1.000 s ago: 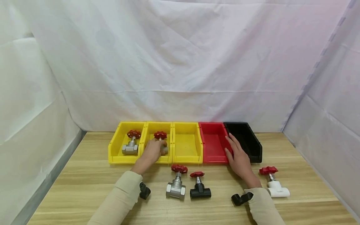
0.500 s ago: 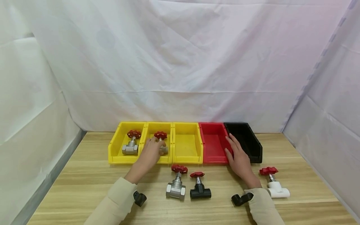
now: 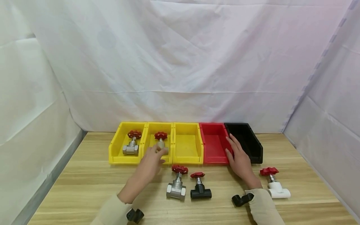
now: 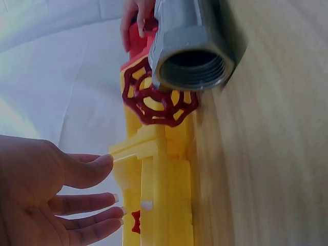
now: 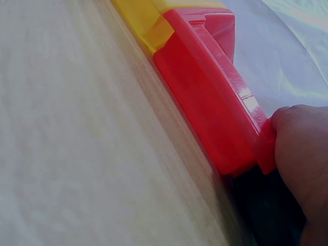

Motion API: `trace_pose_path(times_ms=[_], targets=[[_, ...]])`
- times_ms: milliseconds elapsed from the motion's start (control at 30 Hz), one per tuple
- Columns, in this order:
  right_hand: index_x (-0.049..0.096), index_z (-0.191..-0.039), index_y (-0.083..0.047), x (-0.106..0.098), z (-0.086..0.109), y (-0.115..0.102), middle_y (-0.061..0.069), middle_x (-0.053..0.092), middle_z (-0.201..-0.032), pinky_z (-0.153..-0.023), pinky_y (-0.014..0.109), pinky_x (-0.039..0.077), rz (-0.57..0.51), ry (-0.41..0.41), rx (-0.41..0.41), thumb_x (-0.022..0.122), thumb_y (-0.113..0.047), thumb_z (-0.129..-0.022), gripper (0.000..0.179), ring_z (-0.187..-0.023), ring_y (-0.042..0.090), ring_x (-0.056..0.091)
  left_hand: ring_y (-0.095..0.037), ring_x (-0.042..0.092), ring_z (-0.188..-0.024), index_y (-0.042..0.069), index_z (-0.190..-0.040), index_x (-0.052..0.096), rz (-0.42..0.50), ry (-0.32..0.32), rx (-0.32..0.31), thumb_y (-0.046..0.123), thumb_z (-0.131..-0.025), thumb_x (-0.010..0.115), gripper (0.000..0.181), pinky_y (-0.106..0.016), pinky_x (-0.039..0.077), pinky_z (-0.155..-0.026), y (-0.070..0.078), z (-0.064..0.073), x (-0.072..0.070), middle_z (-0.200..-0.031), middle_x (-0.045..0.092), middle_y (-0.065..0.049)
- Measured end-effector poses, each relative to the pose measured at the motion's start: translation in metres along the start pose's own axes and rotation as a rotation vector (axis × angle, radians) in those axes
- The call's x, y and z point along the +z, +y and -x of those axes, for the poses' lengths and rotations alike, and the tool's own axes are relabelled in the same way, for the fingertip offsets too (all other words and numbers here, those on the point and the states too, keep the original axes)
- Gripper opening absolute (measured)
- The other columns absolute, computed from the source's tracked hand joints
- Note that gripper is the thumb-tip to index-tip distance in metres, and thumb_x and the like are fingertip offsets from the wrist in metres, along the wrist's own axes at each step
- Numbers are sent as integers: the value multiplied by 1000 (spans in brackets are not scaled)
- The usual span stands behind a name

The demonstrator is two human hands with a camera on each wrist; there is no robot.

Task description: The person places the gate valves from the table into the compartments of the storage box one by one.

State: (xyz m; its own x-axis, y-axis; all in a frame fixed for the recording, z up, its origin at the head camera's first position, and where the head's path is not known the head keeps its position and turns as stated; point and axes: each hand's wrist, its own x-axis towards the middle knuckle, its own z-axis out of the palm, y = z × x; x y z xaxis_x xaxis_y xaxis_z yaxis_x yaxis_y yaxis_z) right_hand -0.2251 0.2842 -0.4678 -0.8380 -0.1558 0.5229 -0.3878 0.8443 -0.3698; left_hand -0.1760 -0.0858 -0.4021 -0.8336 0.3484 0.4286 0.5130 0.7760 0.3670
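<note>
Yel. bin 1 (image 3: pixel 123 160): metal valve A (image 3: pixel 131 148). Yel. bin 2 (image 3: pixel 150 131): metal valve B (image 3: pixel 161 143); L hand (image 3: pixel 149 161) nr. it, fingers released. Red bin (image 3: pixel 215 160): R hand (image 3: pixel 240 161) on R wall, fingers extended. Tabletop (image 3: pixel 309 184), far R: wht. valve (image 3: pixel 276 186).

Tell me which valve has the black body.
The black valve sits between the silver valve on the table and the white-bodied valve at far right; no other body is black.

Left of the red bin (image 3: pixel 215 160), I see a plain cream left sleeve (image 3: pixel 111 214) with a stubby black wrist piece (image 3: pixel 135 215); toward the bin's right, a matching, lightly creased right sleeve (image 3: pixel 264 206) carries an angular black fitting (image 3: pixel 242 199).
</note>
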Motion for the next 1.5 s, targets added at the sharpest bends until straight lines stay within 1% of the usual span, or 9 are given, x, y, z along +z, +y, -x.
trace_pose_path(times_ms=[133, 200, 433, 533, 767, 833, 1000, 1200, 1500], targets=[[36, -148, -15, 0, 0, 0, 4, 25, -155, -78, 50, 53, 1, -3, 3, 63, -12, -92, 61, -110, 33, 56, -29, 57, -88, 8, -106, 69, -2, 9, 54, -2, -78, 76, 31, -35, 52, -71, 4, 9, 2, -103, 61, -14], [36, -147, -14, -1, 0, -1, 4, 26, -155, -79, 50, 53, 2, -3, 7, 63, -12, -92, 61, -112, 34, 55, -28, 57, -89, 8, -104, 70, 28, 1, 75, 1, -77, 77, 29, -37, 53, -74, 6, 13, 3, -102, 61, -13], [37, -147, -12, -2, 0, -3, 6, 27, -154, -80, 51, 52, 1, 1, -2, 63, -11, -92, 60, -113, 34, 54, -18, 55, -83, 9, -105, 70, 126, -59, 124, 9, -79, 77, 27, -30, 52, -71, 14, 28, 7, -93, 60, -5], [37, -147, -12, -1, 0, -3, 7, 27, -154, -80, 50, 52, -2, 0, -5, 63, -11, -92, 60, -112, 34, 54, -17, 55, -84, 8, -107, 69, 154, -95, 110, 14, -81, 75, 27, -28, 52, -72, 15, 34, 11, -94, 61, -5], [37, -147, -13, 0, 1, -1, 5, 27, -155, -79, 50, 53, -4, 1, -8, 64, -11, -92, 61, -114, 34, 53, -19, 59, -91, 11, -114, 67, 270, -219, 24, 19, -86, 71, 30, -31, 52, -78, 21, 43, 14, -101, 61, -4], [37, -147, -14, 1, 1, 0, 5, 26, -155, -79, 50, 53, 2, 2, -7, 63, -11, -92, 61, -115, 34, 53, -18, 58, -89, 12, -116, 66, 283, -242, 25, 21, -86, 70, 31, -28, 52, -76, 22, 45, 14, -100, 61, -3], [36, -147, -13, 1, 1, 1, 4, 26, -155, -79, 51, 52, 5, 4, -4, 64, -11, -92, 62, -114, 34, 53, -12, 53, -85, 17, -122, 64, 274, -298, 56, 28, -87, 68, 37, -22, 49, -72, 23, 49, 15, -98, 57, 1], [36, -147, -14, 1, 1, 1, 5, 26, -155, -80, 52, 52, 7, 3, -2, 64, -10, -92, 63, -117, 35, 51, -8, 49, -88, 21, -124, 64, 239, -387, 85, 35, -87, 68, 40, -25, 48, -74, 21, 50, 17, -103, 55, 4], [35, -148, -15, 1, 0, 1, 5, 25, -155, -82, 53, 51, 10, -1, 3, 64, -10, -92, 63, -120, 36, 49, -8, 48, -91, 27, -123, 65, 213, -399, 127, 39, -80, 71, 45, -25, 48, -77, 22, 52, 19, -104, 55, 3]])
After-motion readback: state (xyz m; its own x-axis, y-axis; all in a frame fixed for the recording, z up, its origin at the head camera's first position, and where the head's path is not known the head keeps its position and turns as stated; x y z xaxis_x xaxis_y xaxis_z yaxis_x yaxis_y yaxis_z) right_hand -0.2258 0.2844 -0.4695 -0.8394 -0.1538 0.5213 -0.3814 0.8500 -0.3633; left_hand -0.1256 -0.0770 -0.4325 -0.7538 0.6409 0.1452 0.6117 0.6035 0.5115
